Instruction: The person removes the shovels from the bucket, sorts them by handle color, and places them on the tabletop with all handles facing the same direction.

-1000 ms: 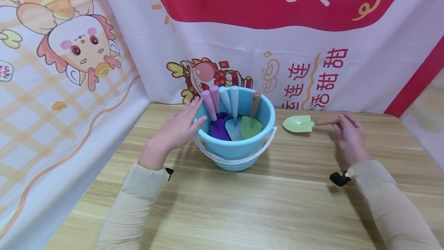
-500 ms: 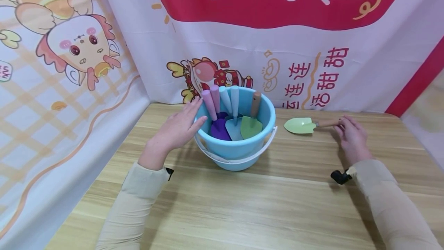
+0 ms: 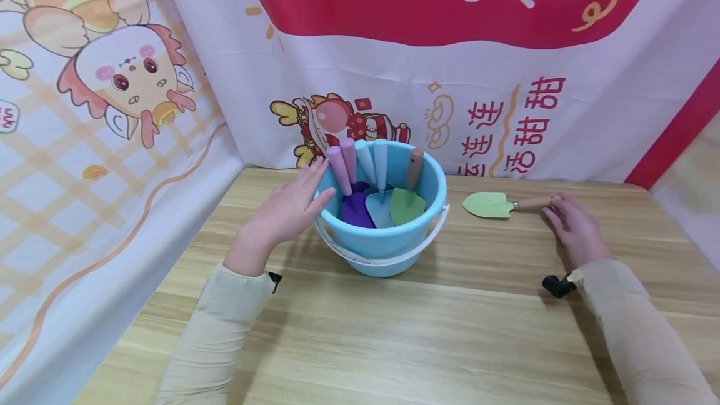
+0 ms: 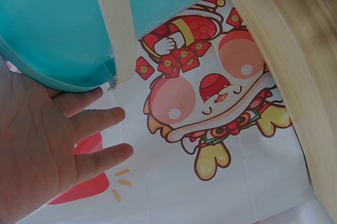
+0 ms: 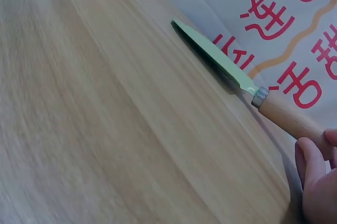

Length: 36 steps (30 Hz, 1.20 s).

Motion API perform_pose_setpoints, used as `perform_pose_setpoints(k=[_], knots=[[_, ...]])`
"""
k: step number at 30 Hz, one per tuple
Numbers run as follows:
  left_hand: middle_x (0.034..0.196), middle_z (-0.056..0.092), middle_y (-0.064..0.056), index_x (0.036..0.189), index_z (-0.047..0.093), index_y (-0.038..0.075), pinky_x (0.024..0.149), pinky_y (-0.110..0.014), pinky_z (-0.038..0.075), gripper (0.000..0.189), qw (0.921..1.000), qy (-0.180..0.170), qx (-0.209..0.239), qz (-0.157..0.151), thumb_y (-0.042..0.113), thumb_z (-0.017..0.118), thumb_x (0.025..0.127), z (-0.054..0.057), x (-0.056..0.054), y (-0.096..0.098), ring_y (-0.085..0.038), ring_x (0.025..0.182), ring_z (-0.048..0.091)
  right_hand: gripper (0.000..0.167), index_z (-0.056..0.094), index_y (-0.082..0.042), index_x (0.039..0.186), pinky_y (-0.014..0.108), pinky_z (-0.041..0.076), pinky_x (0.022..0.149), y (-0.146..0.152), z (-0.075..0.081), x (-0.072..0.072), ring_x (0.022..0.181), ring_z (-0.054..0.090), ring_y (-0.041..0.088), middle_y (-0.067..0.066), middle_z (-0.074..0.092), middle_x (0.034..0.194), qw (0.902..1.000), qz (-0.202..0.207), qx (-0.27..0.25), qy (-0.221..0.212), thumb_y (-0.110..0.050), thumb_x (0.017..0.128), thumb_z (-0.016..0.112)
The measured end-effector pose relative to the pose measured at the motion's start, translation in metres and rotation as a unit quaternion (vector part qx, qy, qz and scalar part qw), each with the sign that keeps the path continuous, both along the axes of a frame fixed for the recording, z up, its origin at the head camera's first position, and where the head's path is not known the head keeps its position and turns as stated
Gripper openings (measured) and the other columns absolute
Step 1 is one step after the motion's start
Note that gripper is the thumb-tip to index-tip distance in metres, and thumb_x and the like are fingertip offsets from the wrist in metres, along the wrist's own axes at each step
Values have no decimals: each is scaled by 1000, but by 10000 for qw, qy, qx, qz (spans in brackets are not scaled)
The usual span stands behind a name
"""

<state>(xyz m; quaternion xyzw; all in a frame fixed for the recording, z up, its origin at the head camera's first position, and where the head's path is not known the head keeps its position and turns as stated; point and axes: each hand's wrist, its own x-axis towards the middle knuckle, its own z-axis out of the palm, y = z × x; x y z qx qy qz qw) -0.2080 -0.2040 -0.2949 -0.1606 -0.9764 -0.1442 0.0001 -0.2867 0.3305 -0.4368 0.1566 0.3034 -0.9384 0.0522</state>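
In the head view my left hand (image 3: 287, 205) rests against the left rim of a light blue bucket (image 3: 382, 245), its fingers extended. The left wrist view shows that hand (image 4: 58, 134) with straight, spread fingers beside the bucket's edge. Off to the right, my right hand (image 3: 579, 227) pinches the end of a wooden handle belonging to a green garden trowel (image 3: 488, 205), whose blade points left toward the bucket. Seen from the right wrist, thumb and fingers hold the trowel's handle (image 5: 289, 116) close to the tabletop; whether the blade touches the wood is unclear.
Several trowels stand in the bucket: purple ones with pink handles (image 3: 340, 170), blue ones (image 3: 380, 164), and a green one with a brown handle (image 3: 413, 170). A white bail (image 3: 388, 261) hangs at the bucket's front. Printed cloth (image 3: 360, 67) borders the wooden table (image 3: 360, 336).
My right hand and the green trowel have shifted slightly right and toward me, and the blade's tilt has changed a little. My left hand and the bucket have stayed in place.
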Motion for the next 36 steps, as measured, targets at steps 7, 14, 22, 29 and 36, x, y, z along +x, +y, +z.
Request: perform_pose_setpoints(k=[7,14,22,29,36], knots=[[172,7,-8,166,8,14,118,-67,20,75,10000,61,41,-11,58,26,108,-1,0,0,-32,156,9,28,76,-8,99,22,49,97,2,2,-4,88,73,12,6,74,87,9986,-131,497,-157,10,100,54],[172,5,-6,166,7,15,118,-67,19,75,10000,14,81,2,58,27,108,1,1,0,-31,156,8,44,79,-13,73,21,56,83,2,6,-11,68,74,12,3,73,74,9847,-295,1701,-240,14,98,55],[172,4,-5,166,6,16,118,-67,19,75,10000,-39,47,-14,59,26,108,0,1,1,-30,157,6,44,79,-11,73,21,57,80,4,8,-10,68,74,12,3,74,74,9850,-271,1698,-145,16,97,54],[172,5,-5,166,8,15,118,-66,19,75,9999,-23,136,-8,59,27,108,1,1,1,-31,157,8,41,78,-12,74,22,57,81,10,10,-9,70,74,12,4,74,74,9838,-257,1753,-266,14,98,56],[172,6,-5,166,9,14,119,-65,20,75,9999,-18,163,-15,58,28,108,1,1,1,-31,157,8,38,78,-10,77,23,58,81,17,13,-6,72,74,14,6,74,76,9866,-178,1614,-180,14,97,57]])
